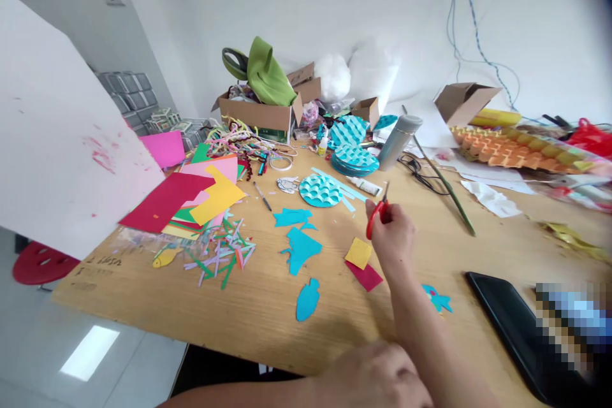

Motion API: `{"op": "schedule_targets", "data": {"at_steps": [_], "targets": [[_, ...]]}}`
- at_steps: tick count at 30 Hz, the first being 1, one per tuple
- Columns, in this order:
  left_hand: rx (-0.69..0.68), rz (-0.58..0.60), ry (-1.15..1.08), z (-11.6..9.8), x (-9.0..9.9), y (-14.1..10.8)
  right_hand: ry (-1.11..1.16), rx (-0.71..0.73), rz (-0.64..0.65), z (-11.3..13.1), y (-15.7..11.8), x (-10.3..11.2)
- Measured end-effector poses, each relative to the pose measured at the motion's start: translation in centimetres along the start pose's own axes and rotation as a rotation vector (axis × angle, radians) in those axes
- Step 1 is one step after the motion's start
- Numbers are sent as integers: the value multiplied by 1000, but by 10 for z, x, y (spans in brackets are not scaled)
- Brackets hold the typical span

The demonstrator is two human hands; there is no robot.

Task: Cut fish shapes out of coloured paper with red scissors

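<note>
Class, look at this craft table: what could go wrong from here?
The right hand holds scissors with the tip exposed, so someone reaching across might get nicked.

The loose blue fish-shaped cutout could be knocked off the table's near edge.

The decorated blue fish beside the right forearm might be crumpled.

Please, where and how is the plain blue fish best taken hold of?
Pinch the plain blue fish by the rounded rim of its body, probably from the near side with the left hand, as the right hand holds the scissors. It lies flat, so a fingertip could lift the edge first; its narrow tail points away, toward the blue scraps.
</note>
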State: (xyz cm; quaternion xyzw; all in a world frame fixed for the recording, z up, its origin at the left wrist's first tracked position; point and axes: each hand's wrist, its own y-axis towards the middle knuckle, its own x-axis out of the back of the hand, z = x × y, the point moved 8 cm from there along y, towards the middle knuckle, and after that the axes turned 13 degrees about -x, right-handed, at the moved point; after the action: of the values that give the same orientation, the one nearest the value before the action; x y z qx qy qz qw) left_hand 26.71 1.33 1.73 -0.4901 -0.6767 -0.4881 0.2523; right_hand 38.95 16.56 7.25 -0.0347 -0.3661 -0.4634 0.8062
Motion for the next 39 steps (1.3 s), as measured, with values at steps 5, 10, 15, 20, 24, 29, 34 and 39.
{"op": "schedule_targets", "data": {"at_steps": [5,10,15,20,24,29,34,39], "targets": [[507,12,300,56,66,-67,90,-98,-15,-3,6,14],[631,-2,249,78,77,-85,127,-92,54,-1,2,4],[602,-26,138,82,71,-81,128,-78,182,-5,0,-15],[613,-106,24,88,70,-82,205,-48,588,5,-16,-46],[684,-277,-145,105,66,-90,242,-2,1005,19,-47,-61],[825,-530,-422,130,84,-96,246,130,1355,31,-83,-63],[752,-626,-545,140,104,-81,269,145,1293,35,-87,-65],[754,-759,-561,160,126,-85,316,2,1069,20,-55,-66]]}}
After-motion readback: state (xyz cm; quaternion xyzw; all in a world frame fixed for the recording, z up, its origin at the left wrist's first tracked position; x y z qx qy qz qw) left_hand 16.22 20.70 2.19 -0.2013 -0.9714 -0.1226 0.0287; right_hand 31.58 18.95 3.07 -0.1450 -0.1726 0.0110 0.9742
